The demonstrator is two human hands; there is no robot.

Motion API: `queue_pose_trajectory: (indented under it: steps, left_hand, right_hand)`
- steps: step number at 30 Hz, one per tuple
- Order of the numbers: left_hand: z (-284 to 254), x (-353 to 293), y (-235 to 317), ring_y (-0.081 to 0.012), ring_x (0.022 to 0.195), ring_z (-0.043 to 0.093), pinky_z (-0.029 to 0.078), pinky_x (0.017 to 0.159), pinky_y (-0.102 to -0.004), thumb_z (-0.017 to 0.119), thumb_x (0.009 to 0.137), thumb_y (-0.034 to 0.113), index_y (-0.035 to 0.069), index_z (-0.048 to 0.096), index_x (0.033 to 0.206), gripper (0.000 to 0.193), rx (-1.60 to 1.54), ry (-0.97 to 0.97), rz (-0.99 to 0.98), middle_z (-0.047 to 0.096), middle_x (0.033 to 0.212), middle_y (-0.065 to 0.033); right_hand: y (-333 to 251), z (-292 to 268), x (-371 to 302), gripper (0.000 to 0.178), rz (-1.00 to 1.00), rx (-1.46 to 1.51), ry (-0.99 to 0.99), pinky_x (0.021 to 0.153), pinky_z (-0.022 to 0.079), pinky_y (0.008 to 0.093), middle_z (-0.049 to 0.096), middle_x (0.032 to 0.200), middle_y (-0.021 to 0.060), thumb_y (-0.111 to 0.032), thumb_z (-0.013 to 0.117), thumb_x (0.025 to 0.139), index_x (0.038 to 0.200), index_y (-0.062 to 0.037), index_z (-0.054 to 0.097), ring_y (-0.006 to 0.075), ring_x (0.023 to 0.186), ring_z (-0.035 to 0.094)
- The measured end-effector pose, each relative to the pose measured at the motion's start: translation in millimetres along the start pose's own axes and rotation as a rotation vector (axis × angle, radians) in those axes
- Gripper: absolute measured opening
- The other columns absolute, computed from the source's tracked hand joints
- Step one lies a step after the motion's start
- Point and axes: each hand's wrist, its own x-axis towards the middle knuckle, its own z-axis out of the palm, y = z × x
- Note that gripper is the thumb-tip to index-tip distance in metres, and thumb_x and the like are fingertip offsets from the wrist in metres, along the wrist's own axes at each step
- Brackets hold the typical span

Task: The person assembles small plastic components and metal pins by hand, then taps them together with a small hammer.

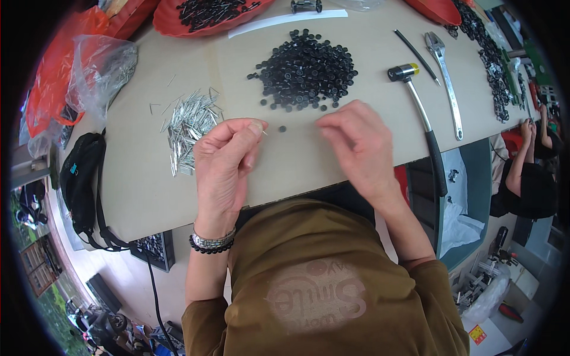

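Over a broad, flat beige tabletop (142,202), holds the left hand (224,155) and the right hand (363,148) apart, with fingertips turned inward. Pinches a thin, silver metal pin (265,132) between left thumb and forefinger, narrowed tight around it, with one short end poking out toward the right hand. With the right hand, curls thumb and forefinger into a narrow shape; cannot tell, through the blur, about any piece held there. Between both hands, nearer the left fingertips, has a single small, round, black plastic cap (282,129) lying on the tabletop, touched by neither. Straight beyond both hands, shows a large heap of small, round, black plastic caps (309,71). Just left of the left hand, shows a loose pile of thin, silver metal pins (190,126). Right of the right hand, has a hammer (431,142) with a black-and-yellow head and a black grip, and, farther beyond, a long, silver metal adjustable wrench (449,88) beside a slim, black, pointed rod (417,55). Far beyond the left hand, shows a red plastic basin (169,25) filled with dark, slender pieces (214,12). Well left of the left hand, shows a crumpled, clear plastic bag (98,74) and a black fabric pouch (83,178)
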Motion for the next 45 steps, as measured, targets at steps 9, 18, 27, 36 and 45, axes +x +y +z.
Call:
queue_pose_trajectory:
  steps: [9,18,27,36,45]
  left_hand:
    - [-3,-6,-4,-0.0008,0.057,0.043,0.028,0.051,-0.0187,0.072,0.093,0.006,-0.001,0.072,0.095,0.007,0.102,0.044,0.111,0.06,0.071,0.0046]
    - [-7,-9,-3,0.0001,0.058,0.044,0.028,0.051,-0.0189,0.072,0.093,0.007,-0.001,0.074,0.095,0.008,0.083,0.016,0.076,0.06,0.071,0.0043]
    - [6,4,-22,-0.0012,0.062,0.044,0.032,0.054,-0.0196,0.078,0.087,0.002,-0.001,0.078,0.091,0.005,0.503,0.03,0.418,0.057,0.072,0.0046]
    - [16,4,-24,-0.0051,0.064,0.038,0.029,0.057,-0.0229,0.078,0.087,0.001,0.0,0.079,0.094,0.007,0.763,-0.012,0.511,0.049,0.069,0.0038]
    - [18,5,-25,-0.006,0.065,0.039,0.03,0.057,-0.0235,0.078,0.087,0.002,-0.001,0.079,0.095,0.008,0.85,-0.013,0.498,0.05,0.069,0.0038]
  right_hand:
    - [-19,37,16,0.02,-0.13,-0.061,-0.132,0.077,0.05,0.0399,0.055,0.091,0.0085,-0.005,0.075,0.077,0.092,-0.0038,0.062,0.0283,0.088,0.057]
    - [-24,29,7,0.012,-0.093,-0.082,-0.187,0.068,0.053,0.0385,0.056,0.089,0.0089,-0.005,0.072,0.083,0.089,-0.0035,0.062,0.0275,0.084,0.061]
    - [-19,30,6,0.007,0.094,0.142,-0.038,0.064,0.053,0.0391,0.058,0.087,0.0059,-0.004,0.074,0.084,0.087,-0.006,0.069,0.0271,0.075,0.065]
    - [20,-36,2,0.014,0.245,0.105,0.218,0.067,0.051,0.0268,0.063,0.087,0.0063,0.002,0.074,0.085,0.096,-0.0058,0.077,0.0175,0.073,0.063]
    - [39,-59,-1,0.011,0.295,0.13,0.371,0.069,0.047,0.0225,0.061,0.088,0.0015,0.002,0.07,0.091,0.099,-0.0027,0.077,0.008,0.074,0.058]
